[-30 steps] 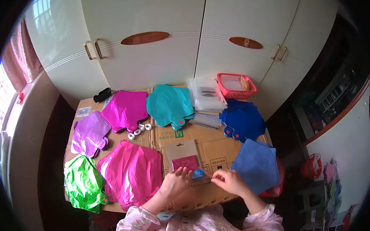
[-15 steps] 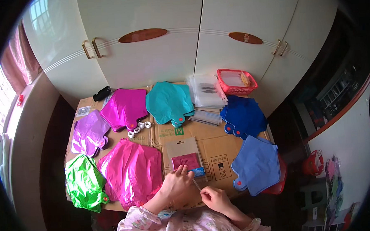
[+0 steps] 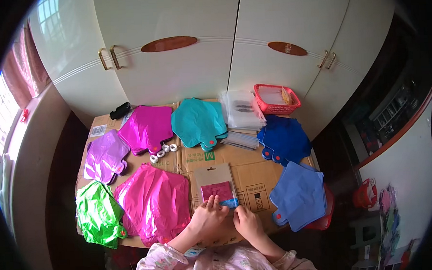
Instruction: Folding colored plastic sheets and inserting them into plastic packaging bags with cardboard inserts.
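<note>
In front of me lies a clear plastic packet (image 3: pixel 213 177) with a hang hole, holding a folded magenta foil sheet (image 3: pixel 217 190) and a blue strip (image 3: pixel 228 203). My left hand (image 3: pixel 209 217) rests on the packet's lower left part, fingers stretched out flat across it. Beside the packet's lower right corner is my right hand (image 3: pixel 248 222), its fingers closed in a pinch. Whatever those fingers hold is hidden. Left of the packet lies a large pink foil balloon (image 3: pixel 156 202), flat; on the right are light blue balloons (image 3: pixel 299 194) with red dots on their tabs.
Around the cardboard-covered table (image 3: pixel 214 158) lie green (image 3: pixel 98 215), lilac (image 3: pixel 104 156), purple (image 3: pixel 148 128), teal (image 3: pixel 197 122) and dark blue (image 3: pixel 286 139) flat balloons. White ribbon rolls (image 3: pixel 161 153), clear bags (image 3: pixel 241 109), thin straws (image 3: pixel 240 140) and a red basket (image 3: pixel 277 98) stand farther back.
My right hand has moved up and in to the packet's lower right corner. The thin pale strip between it and the packet no longer shows. My left hand stays on the packet.
</note>
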Available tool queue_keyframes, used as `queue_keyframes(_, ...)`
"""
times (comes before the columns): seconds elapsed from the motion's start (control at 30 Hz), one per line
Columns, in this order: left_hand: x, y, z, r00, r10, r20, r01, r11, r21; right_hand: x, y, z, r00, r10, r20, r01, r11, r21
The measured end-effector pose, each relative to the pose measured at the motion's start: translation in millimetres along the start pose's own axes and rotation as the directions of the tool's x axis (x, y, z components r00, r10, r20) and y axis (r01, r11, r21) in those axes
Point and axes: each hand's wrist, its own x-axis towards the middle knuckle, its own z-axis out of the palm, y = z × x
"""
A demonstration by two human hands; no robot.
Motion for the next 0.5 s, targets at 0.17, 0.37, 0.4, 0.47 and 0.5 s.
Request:
queue_keyframes(0.17,-2,0,-4,1.0,-0.015,0.011,0.015,1.0,-0.027,9,5,-24,0.973,-0.162,0.162,0.153,0.986,0.065)
queue_keyframes(0.37,-2,-1,-4,1.0,0.0,0.01,0.0,0.999,-0.032,-2,26,-38,0.927,-0.311,0.211,0.29,0.949,0.125)
queue_keyframes(0.4,-1,-1,-6,1.0,0.002,0.014,-0.001,0.999,-0.038,-1,27,-34,0.935,-0.294,0.199,0.276,0.954,0.118)
queue_keyframes(0.47,0,-1,-8,1.0,0.005,0.02,-0.004,0.999,-0.05,2,29,-27,0.953,-0.257,0.163,0.242,0.964,0.108)
queue_keyframes(0.5,-1,-2,-8,1.0,0.005,0.013,-0.004,0.999,-0.045,7,28,-25,0.961,-0.239,0.138,0.225,0.968,0.109)
